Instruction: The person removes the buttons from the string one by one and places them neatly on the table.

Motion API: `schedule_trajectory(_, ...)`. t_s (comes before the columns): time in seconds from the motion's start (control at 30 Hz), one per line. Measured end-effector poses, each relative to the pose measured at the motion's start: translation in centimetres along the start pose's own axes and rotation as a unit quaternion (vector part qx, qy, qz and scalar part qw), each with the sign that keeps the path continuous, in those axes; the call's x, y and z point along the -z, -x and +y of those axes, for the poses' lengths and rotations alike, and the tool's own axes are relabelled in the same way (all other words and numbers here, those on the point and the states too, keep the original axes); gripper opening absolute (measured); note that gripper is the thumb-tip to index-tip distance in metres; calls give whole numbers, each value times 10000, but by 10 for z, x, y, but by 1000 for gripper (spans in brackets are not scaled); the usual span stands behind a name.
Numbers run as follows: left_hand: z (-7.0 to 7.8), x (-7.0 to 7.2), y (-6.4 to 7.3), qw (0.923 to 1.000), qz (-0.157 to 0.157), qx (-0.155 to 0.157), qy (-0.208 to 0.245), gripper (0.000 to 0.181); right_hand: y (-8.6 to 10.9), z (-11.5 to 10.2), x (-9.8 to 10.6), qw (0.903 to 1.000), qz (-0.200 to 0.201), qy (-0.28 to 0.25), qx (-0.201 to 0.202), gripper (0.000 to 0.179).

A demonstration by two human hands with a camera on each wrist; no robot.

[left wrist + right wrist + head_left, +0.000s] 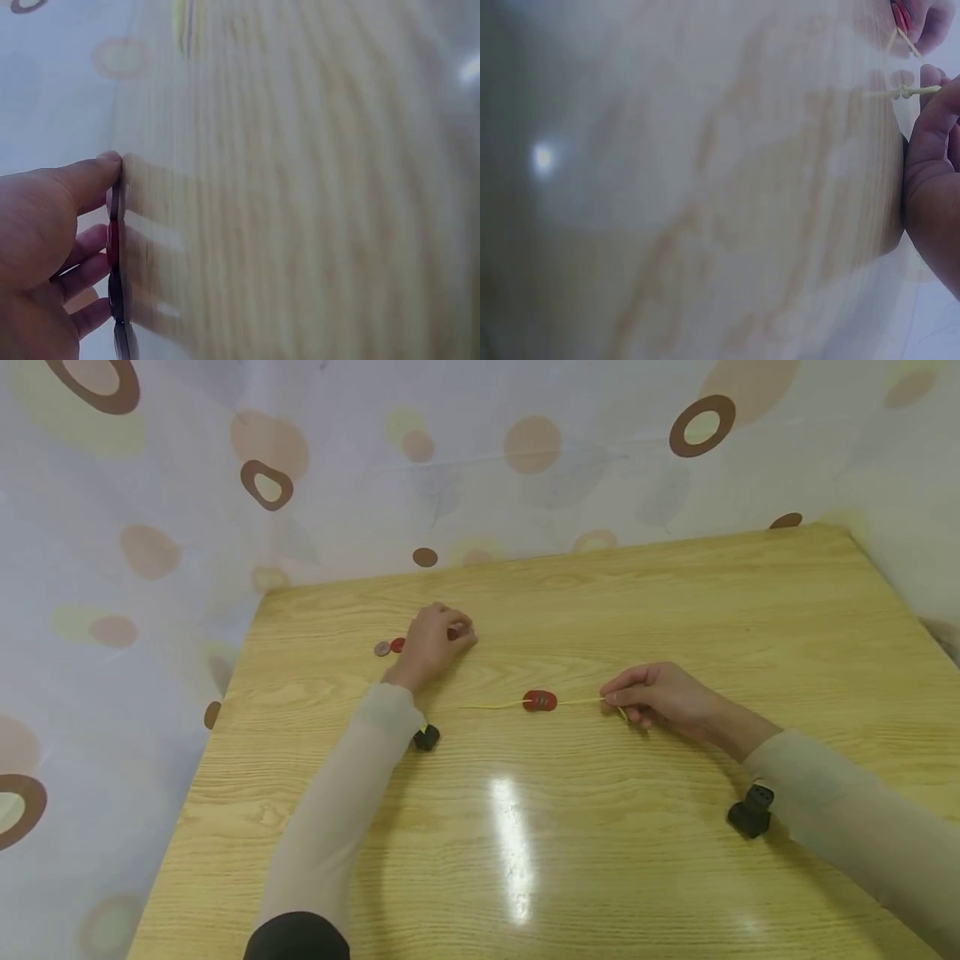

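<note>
Near the back left, my left hand [431, 643] curves over a row of round buttons, thumb and fingertips closing on a dark button [115, 199] at the row's end. A red button [113, 244] and others line up beside it along the fingers. My right hand [663, 697] pinches a thin yellow cord [581, 701] between thumb and forefinger, and a short end hangs below the fingers. Along this cord, between the hands, a few red and dark buttons [540, 700] lie together. A knot [904, 92] shows in the cord close to the right fingertips.
Left of the left hand, a pinkish button [382, 649] lies beside a red button [398, 645]. Both are on the wooden table [465, 827]. A spotted cloth [480, 452] hangs behind the table's back edge. Black wrist cameras [750, 814] sit low under both sleeves.
</note>
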State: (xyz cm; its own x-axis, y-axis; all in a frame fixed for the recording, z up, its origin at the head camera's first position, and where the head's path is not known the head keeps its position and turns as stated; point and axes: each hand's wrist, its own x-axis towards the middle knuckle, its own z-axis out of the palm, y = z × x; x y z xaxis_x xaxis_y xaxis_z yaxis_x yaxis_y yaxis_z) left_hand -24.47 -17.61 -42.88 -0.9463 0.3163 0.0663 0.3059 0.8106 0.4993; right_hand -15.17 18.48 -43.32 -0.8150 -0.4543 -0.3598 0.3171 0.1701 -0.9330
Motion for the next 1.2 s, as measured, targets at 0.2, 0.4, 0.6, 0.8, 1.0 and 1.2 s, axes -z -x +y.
schedule_trajectory(0.2,0,1,6,9995,227,-46,211,33,-3,0,0,10000,-23,21,31,29)
schedule_trajectory(0.4,16,-6,32,9869,-70,177,1604,44,-4,1,1,9999,-19,107,30,30)
schedule_trajectory(0.6,38,-20,62,9723,-428,7,2296,47,-6,3,4,9999,-48,107,27,30)
schedule_trajectory(0.8,62,-31,75,9660,-640,-207,2496,46,-6,5,5,9999,-70,82,60,29)
schedule_trajectory(1.0,74,-44,79,9669,-682,-245,2447,42,-6,5,5,9999,-77,62,71,28)
schedule_trajectory(1.2,77,-51,78,9702,-490,-245,2361,38,-5,2,4,10000,-68,47,40,28)
